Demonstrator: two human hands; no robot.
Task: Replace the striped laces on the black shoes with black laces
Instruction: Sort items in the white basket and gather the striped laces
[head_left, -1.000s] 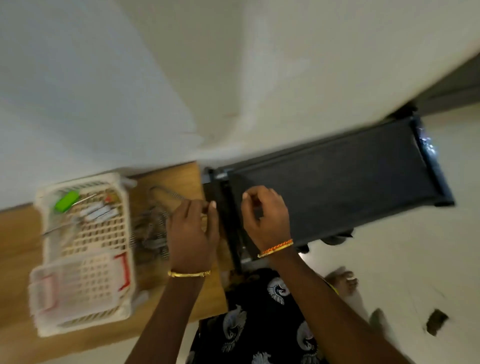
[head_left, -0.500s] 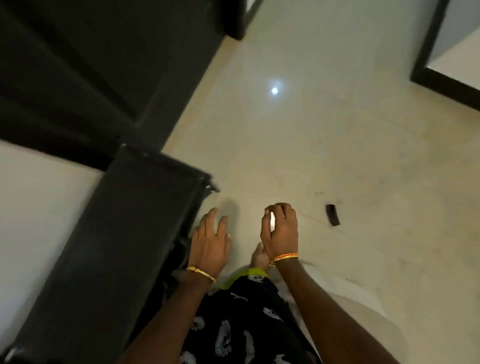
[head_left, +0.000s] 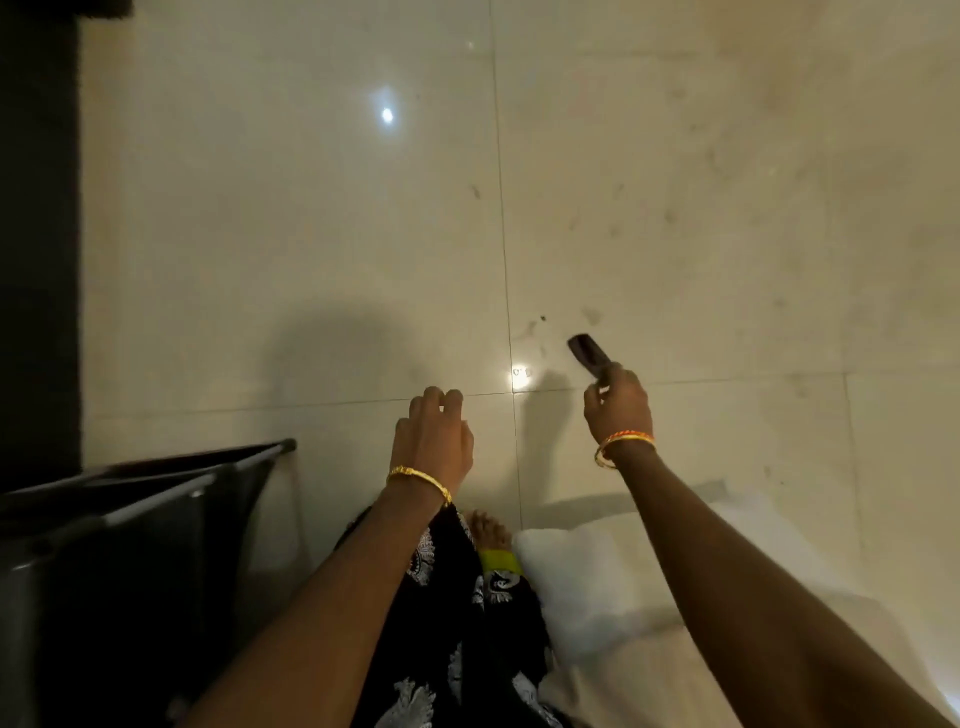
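No shoe and no lace shows in this view, which looks down at a pale tiled floor (head_left: 675, 208). My left hand (head_left: 434, 436) hovers over the floor with loosely curled fingers and holds nothing. My right hand (head_left: 618, 410) is stretched out further right, fingers curled. Its fingertips overlap the near end of a small dark flat object (head_left: 584, 351) that seems to lie on the tiles. Whether the hand touches or grips that object cannot be told.
A black metal-framed piece of equipment (head_left: 156, 493) fills the lower left, and a dark vertical strip (head_left: 36, 234) runs up the left edge. My foot (head_left: 488, 530) and black patterned garment (head_left: 467, 623) are below, beside a white cushion (head_left: 597, 587).
The view swung from the wooden table with the white basket down to the floor. My right hand moved right to the small dark object; my left hand drifted right, away from the black frame.
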